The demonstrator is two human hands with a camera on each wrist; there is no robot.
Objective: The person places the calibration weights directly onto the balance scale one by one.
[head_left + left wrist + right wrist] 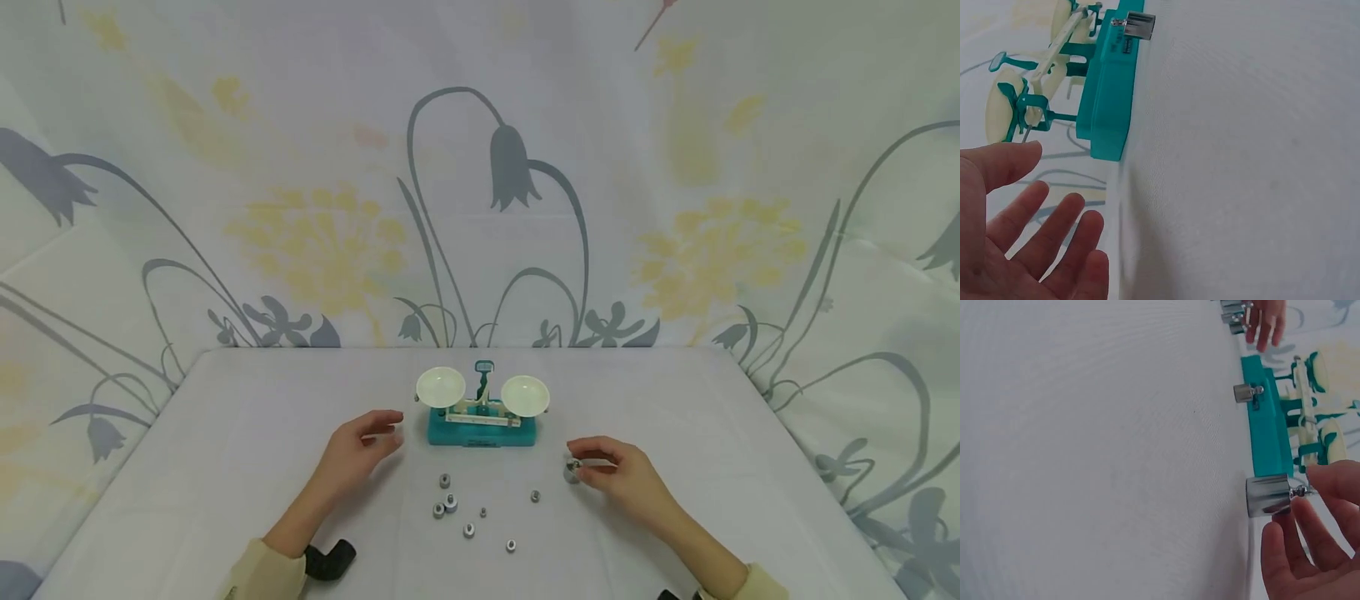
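Observation:
A teal balance scale (482,433) with two cream pans stands at the back middle of the table. To its right, my right hand (626,479) pinches the knob of a large silver weight (1266,495) between thumb and fingertips. In the right wrist view that weight is upright, its base right at the tabletop. My left hand (356,454) hovers beside the scale's left end, fingers relaxed and spread, holding nothing. The left wrist view shows its thumb close by the end of the beam, with the left pan (1000,109) just beyond.
Several smaller silver weights stand in front of the scale, among them a pair (445,505) side by side, one (536,497) nearer the right hand and one (511,546) toward the front. A white cloth (675,400) covers the table, and a flowered curtain (480,250) hangs behind.

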